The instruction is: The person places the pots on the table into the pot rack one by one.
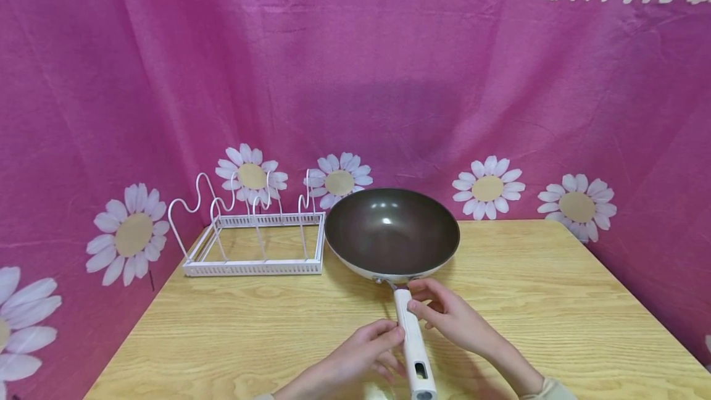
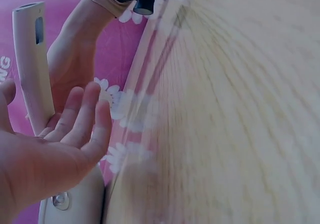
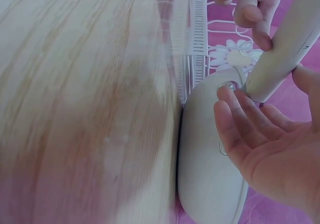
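Note:
A wok [image 1: 391,233], dark inside and white outside, sits on the wooden table [image 1: 250,326] with its white handle [image 1: 413,344] pointing toward me. My right hand [image 1: 450,316] holds the handle near the wok, thumb on one side and fingers on the other. My left hand [image 1: 361,357] touches the handle's left side with its fingertips, fingers nearly straight. In the left wrist view the handle [image 2: 32,69] stands between the thumb and fingers of the left hand [image 2: 55,149]. In the right wrist view the right hand [image 3: 265,149] lies under the handle [image 3: 285,49], beside the wok's white outside [image 3: 205,159].
A white wire rack [image 1: 255,239] with several upright dividers stands left of the wok, almost touching it. A pink cloth with daisies [image 1: 489,187] hangs behind and beside the table. Bare wood lies to the right and in front on the left.

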`<state>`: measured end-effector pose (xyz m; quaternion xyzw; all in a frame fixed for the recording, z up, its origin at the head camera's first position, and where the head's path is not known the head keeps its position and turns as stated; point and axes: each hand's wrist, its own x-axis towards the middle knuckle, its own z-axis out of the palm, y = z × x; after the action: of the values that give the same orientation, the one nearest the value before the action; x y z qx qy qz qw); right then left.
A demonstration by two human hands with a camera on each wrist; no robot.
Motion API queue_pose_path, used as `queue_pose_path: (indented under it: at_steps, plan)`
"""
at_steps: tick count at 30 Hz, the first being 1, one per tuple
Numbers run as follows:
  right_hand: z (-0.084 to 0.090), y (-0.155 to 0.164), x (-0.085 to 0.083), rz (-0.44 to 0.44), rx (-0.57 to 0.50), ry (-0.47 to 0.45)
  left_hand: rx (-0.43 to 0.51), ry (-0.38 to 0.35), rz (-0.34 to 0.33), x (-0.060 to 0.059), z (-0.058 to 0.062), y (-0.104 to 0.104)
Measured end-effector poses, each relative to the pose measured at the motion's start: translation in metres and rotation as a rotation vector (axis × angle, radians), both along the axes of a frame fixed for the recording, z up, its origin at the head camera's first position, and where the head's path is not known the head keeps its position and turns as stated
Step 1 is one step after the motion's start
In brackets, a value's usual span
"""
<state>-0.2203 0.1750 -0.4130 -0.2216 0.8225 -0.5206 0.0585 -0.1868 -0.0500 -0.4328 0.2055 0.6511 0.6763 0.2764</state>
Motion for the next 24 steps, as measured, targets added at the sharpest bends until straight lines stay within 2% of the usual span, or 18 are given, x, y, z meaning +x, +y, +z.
queue_pose_path:
  at_steps: [4, 7, 14, 18, 24]
  plan:
    - [-0.002, -0.001, -0.002, 0.007, 0.008, -0.013, 0.101, -0.098, -0.024, 0.002, -0.001, 0.002]
    - [-0.003, -0.002, -0.002, 0.005, 0.015, -0.031, 0.185, -0.169, -0.069, 0.004, -0.002, 0.004]
    - [-0.004, -0.005, 0.000, 0.023, -0.007, -0.060, 0.261, -0.228, -0.158, 0.004, 0.000, 0.007]
    - [-0.004, -0.004, 0.000, 0.024, -0.004, -0.064, 0.292, -0.251, -0.157, 0.005, 0.000, 0.012]
    - [-0.004, -0.003, 0.000, 0.062, -0.013, -0.072, 0.315, -0.266, -0.117, 0.005, -0.002, 0.018]
